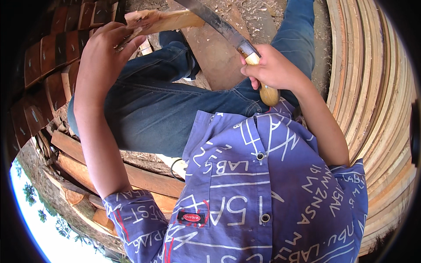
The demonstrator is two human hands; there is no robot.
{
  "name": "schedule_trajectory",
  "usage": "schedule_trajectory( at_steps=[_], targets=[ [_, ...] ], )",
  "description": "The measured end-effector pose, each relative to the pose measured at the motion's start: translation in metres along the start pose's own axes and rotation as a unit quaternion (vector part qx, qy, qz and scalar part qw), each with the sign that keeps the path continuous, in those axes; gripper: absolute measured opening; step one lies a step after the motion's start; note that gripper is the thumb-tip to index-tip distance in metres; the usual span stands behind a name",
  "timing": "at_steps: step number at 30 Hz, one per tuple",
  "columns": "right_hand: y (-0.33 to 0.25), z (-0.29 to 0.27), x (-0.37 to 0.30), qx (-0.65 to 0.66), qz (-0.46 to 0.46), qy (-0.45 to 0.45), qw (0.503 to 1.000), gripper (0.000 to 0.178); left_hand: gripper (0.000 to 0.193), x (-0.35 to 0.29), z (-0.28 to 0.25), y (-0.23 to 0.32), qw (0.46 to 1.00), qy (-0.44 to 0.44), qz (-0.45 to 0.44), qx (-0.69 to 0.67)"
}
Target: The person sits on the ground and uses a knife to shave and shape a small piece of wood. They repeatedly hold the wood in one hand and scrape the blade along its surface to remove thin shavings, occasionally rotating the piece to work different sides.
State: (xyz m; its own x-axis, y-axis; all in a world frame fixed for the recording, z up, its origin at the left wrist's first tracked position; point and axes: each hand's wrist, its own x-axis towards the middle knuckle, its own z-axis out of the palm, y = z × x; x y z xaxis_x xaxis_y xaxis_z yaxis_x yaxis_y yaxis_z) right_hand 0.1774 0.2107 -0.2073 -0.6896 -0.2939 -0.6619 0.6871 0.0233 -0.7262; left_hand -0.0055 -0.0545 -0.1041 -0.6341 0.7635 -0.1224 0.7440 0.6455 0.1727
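Note:
My right hand [276, 68] is wrapped round the wooden handle of a machete [219, 28]. The handle's rounded butt pokes out below the fist, and a dark metal collar joins it to the blade. That blade slants up to the left, and its tip runs out of the picture's top edge. At the upper left, my left hand [105, 50] grips one end of a rough, pale piece of wood [169, 22], with the thumb below and the fingers curled over. The wood's other end reaches the blade in the picture; whether they touch I cannot tell.
Long sawn planks [368, 109] are stacked along the right side. Dark reddish wood blocks [52, 57] are piled at the left. My legs in jeans [149, 109] stretch out over a flat brown slab [219, 61] with wood shavings around it. More boards [144, 177] lie at the lower left.

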Motion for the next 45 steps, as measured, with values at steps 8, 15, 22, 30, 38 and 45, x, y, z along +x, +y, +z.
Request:
schedule_trajectory(
  at_steps=[8,15,22,30,38,45],
  targets=[
    [-0.019,-0.005,0.001,-0.148,-0.055,0.065,0.985,0.018,0.034,0.006,0.015,0.004,0.996,0.026,-0.056,-0.062],
    [-0.019,-0.008,-0.010,-0.168,-0.074,0.063,0.981,0.021,0.032,0.010,0.020,0.010,0.972,0.054,-0.131,-0.190],
    [-0.018,0.006,-0.013,-0.160,-0.141,0.108,0.971,0.042,0.027,0.004,-0.001,0.047,0.983,0.032,-0.152,-0.094],
    [-0.036,0.028,0.017,-0.059,-0.144,0.028,0.987,0.051,0.024,-0.015,-0.005,0.080,0.976,0.013,-0.213,-0.036],
    [-0.017,0.027,0.026,-0.098,-0.196,0.044,0.975,0.051,0.022,-0.024,-0.001,0.098,0.951,0.004,-0.288,-0.114],
    [-0.025,0.039,0.027,-0.111,-0.290,0.063,0.948,0.051,0.014,-0.026,-0.007,0.105,0.907,-0.063,-0.372,-0.186]
  ],
)
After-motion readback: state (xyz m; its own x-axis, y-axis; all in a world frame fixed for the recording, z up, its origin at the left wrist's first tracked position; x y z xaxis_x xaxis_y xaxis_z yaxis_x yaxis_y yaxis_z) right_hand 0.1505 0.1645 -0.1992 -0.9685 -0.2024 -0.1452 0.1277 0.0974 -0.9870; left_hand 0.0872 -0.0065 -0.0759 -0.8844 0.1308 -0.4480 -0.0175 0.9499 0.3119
